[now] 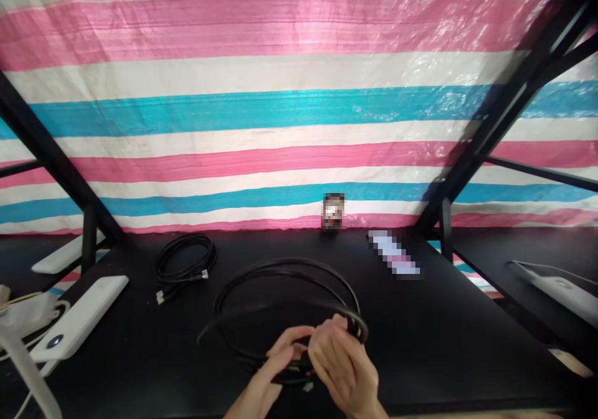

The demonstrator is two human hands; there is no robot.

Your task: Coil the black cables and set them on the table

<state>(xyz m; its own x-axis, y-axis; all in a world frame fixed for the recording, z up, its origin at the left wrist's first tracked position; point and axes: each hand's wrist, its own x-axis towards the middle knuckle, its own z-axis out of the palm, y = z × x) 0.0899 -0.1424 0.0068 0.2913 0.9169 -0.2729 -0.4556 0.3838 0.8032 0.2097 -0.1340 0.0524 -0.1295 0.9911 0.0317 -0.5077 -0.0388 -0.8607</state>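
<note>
A black cable (287, 259), wound into several wide, loose loops, is between my two hands above the black table near its front edge. My left hand (278, 360) closes thumb and fingers on the loops from the left. My right hand (340, 358) is curled around the cable at the right side of the loops, its back toward me. One loose length arcs out to the left and is slightly blurred. Below the hands a small pale plug (308, 386) shows. Part of the cable is hidden behind my fingers.
A second coiled black cable (187, 274) with clear plugs lies at the back left. A white power strip (88, 313) and other white cords are at the left. Blurred-out items stand at the back. Black metal frame bars (509, 114) slope at both sides before a striped sheet (280, 111).
</note>
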